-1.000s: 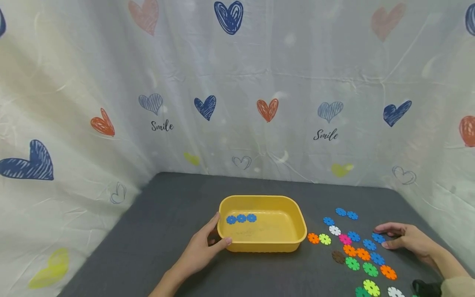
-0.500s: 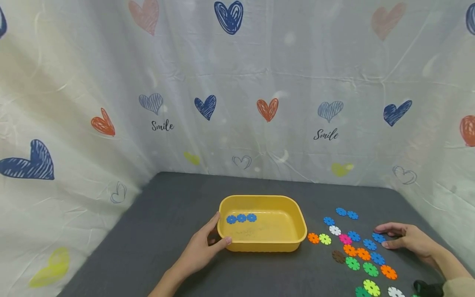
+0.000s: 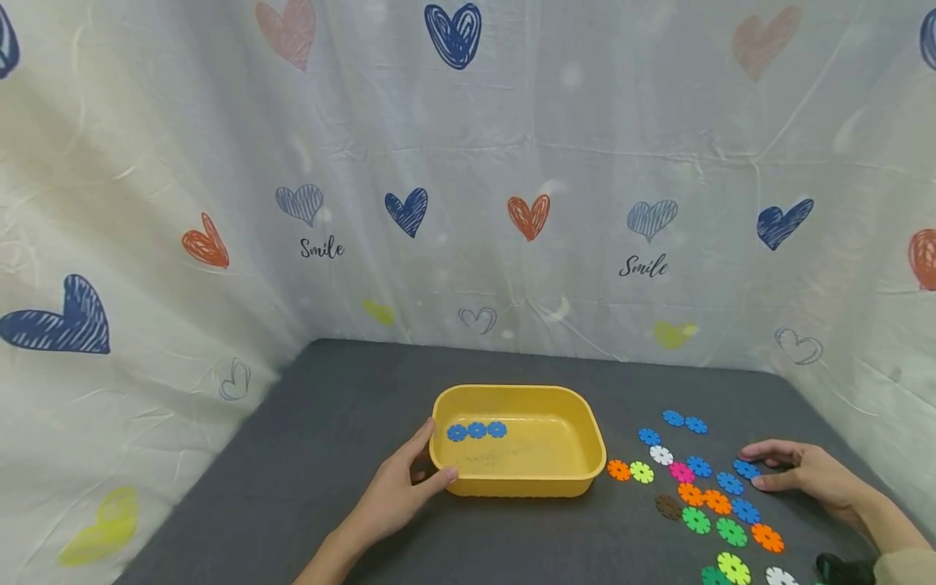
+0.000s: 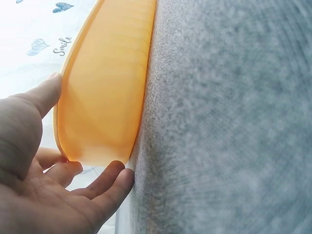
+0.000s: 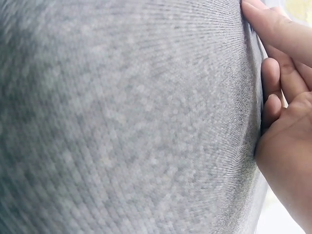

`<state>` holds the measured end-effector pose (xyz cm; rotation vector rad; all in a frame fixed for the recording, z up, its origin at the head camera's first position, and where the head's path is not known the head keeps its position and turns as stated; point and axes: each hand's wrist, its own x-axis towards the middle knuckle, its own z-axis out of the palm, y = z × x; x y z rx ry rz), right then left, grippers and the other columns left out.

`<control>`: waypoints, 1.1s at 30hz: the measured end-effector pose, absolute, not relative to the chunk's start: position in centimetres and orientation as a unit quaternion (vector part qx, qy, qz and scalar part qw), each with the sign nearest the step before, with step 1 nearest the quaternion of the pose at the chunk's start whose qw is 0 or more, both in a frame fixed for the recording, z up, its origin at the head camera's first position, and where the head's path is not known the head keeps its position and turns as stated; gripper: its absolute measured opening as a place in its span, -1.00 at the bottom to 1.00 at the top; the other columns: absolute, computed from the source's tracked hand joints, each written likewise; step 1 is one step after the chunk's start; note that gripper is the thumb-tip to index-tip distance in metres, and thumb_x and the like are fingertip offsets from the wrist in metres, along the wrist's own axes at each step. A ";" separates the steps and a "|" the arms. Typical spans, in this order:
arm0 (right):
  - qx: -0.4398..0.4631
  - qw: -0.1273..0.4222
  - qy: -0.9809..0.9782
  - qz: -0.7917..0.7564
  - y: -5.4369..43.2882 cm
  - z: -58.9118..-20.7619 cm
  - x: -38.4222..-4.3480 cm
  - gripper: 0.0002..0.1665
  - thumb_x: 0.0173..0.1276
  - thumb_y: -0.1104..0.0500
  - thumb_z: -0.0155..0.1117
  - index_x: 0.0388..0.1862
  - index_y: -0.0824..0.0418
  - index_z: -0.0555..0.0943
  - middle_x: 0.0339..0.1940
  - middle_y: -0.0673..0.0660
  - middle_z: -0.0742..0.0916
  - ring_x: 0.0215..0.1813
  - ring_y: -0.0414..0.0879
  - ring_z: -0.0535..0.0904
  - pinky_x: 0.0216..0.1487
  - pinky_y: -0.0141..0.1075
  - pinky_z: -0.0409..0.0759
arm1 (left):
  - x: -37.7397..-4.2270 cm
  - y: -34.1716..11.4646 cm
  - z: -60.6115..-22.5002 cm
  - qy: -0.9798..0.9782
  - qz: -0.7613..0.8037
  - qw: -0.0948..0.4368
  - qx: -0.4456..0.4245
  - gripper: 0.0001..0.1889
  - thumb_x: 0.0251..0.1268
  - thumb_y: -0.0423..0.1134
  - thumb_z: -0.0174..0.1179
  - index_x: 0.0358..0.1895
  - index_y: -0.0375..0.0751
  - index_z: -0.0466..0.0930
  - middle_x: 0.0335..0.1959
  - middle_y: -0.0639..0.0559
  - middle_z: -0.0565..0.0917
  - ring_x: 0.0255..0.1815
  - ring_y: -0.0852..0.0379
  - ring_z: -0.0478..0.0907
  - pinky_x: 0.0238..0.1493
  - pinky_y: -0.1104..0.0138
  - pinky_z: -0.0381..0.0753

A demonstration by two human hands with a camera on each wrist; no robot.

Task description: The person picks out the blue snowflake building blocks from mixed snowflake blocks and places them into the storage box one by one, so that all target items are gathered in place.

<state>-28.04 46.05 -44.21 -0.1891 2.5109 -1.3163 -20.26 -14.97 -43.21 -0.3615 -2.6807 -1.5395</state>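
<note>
The 2 hands are well apart. The left hand [image 3: 398, 487] holds the left end of the yellow plastic tray [image 3: 556, 455], its thumb at the near rim. Inside the tray, toward the left, 3 blue notched discs [image 3: 477, 430] lie in 1 row. On the grey worktop [image 3: 366, 390], right of the tray, the right hand [image 3: 815, 479] pinches 1 single blue disc [image 3: 746, 469], near other notched discs [image 3: 717, 501] of several colours.
</note>
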 end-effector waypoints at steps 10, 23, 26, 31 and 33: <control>-0.069 0.152 0.872 -0.460 45.9 -44.1 -27.9 -0.46 0.32 0.19 0.40 0.20 0.45 0.54 0.05 0.07 0.70 -0.08 -0.43 0.50 -0.09 -0.46 0.52 | -20.1 -14.9 -43.0 -0.865 -0.489 0.018 -0.110 -0.06 0.26 0.10 0.32 0.57 -0.20 0.04 0.52 -0.13 0.16 0.19 -0.04 0.50 0.09 0.04 0.55; -0.054 0.145 0.878 -0.453 45.8 -44.1 -27.9 -0.44 0.31 0.16 0.42 0.20 0.43 0.55 0.06 0.10 0.69 -0.08 -0.42 0.49 -0.09 -0.44 0.52 | -20.3 -14.9 -43.3 -0.865 -0.490 0.013 -0.107 -0.05 0.26 0.11 0.32 0.57 -0.19 0.02 0.53 -0.08 0.14 0.22 -0.03 0.48 0.12 0.05 0.53; -0.044 0.148 0.876 -0.457 45.7 -44.1 -27.9 -0.44 0.29 0.14 0.44 0.19 0.40 0.57 0.04 0.06 0.70 -0.09 -0.42 0.49 -0.09 -0.44 0.52 | -20.3 -14.9 -43.4 -0.866 -0.489 0.012 -0.106 -0.05 0.26 0.11 0.32 0.57 -0.18 0.02 0.53 -0.06 0.14 0.22 -0.03 0.48 0.12 0.06 0.53; -0.032 0.149 0.876 -0.457 45.7 -44.1 -27.8 -0.43 0.27 0.11 0.46 0.18 0.37 0.58 0.03 0.04 0.70 -0.08 -0.35 0.49 -0.10 -0.40 0.52 | -20.3 -14.9 -43.3 -0.863 -0.493 0.017 -0.112 -0.06 0.27 0.09 0.32 0.57 -0.21 0.03 0.53 -0.11 0.14 0.21 -0.05 0.48 0.11 0.04 0.54; -0.031 0.149 0.876 -0.457 45.7 -44.1 -27.8 -0.44 0.28 0.10 0.45 0.18 0.37 0.58 0.04 0.04 0.70 -0.07 -0.32 0.48 -0.10 -0.39 0.52 | -20.2 -14.9 -43.2 -0.862 -0.494 0.019 -0.114 -0.06 0.27 0.08 0.32 0.57 -0.21 0.03 0.53 -0.13 0.14 0.21 -0.06 0.48 0.11 0.03 0.54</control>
